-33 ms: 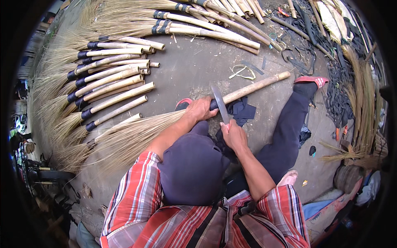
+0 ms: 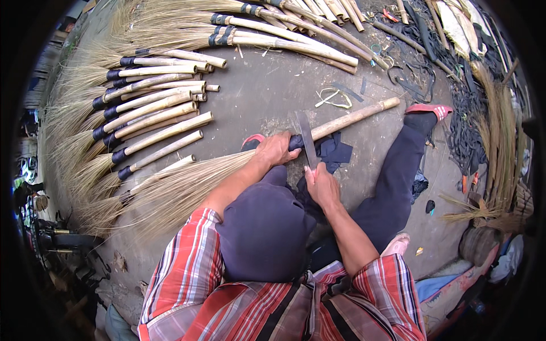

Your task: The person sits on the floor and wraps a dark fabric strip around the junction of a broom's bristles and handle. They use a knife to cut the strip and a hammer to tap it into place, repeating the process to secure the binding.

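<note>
The left hand [image 2: 277, 149] is clamped around the broom [image 2: 239, 165] just where its grass head meets the dark binding [image 2: 296, 141], fingers wrapped tight; the broom lies across the concrete floor [image 2: 267, 91], its bamboo handle [image 2: 352, 119] running out toward 2 o'clock and its bristles fanning toward 8 o'clock. The right hand [image 2: 321, 184] is closed on the grip of a flat-bladed knife [image 2: 307, 139], whose blade stands up toward 12 o'clock, its flat lying across the handle just beside the binding.

To do this cut well, I judge the left hand should pin the broom firmly so it cannot roll; the thumb belongs clear of the blade's line (it sits very near now); short, controlled strokes away from the holding fingers seem safer than one hard chop. Scraps of dark strip [image 2: 335, 150] lie under the handle at 3 o'clock of the left hand; finished brooms [image 2: 153, 122] are ranked at 10 o'clock, well apart.
</note>
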`<state>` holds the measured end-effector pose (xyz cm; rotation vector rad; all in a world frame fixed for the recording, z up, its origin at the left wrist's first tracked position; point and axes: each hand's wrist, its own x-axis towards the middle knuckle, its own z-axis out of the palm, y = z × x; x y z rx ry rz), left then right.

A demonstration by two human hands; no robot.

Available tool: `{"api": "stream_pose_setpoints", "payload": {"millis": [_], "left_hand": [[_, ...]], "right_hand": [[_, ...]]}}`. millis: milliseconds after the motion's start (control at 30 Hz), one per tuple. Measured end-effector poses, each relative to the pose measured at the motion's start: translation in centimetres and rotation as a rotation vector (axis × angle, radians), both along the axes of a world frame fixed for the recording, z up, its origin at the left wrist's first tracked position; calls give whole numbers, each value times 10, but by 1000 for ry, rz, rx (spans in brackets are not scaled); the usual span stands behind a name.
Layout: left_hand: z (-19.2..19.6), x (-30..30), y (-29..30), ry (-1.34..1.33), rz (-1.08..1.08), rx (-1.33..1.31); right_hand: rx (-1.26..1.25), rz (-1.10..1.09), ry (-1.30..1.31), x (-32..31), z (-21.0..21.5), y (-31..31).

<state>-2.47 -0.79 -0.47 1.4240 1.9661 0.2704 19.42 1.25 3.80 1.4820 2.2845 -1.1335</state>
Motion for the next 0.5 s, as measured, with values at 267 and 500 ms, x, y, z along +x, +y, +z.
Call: {"api": "stream_pose_setpoints", "payload": {"millis": [267, 500], "left_hand": [[16, -9, 4, -81, 51, -76], [5, -13, -1, -159, 184, 153]], "right_hand": [[-32, -466, 94, 23, -23, 8], [176, -710, 351, 69, 2, 44]]}}
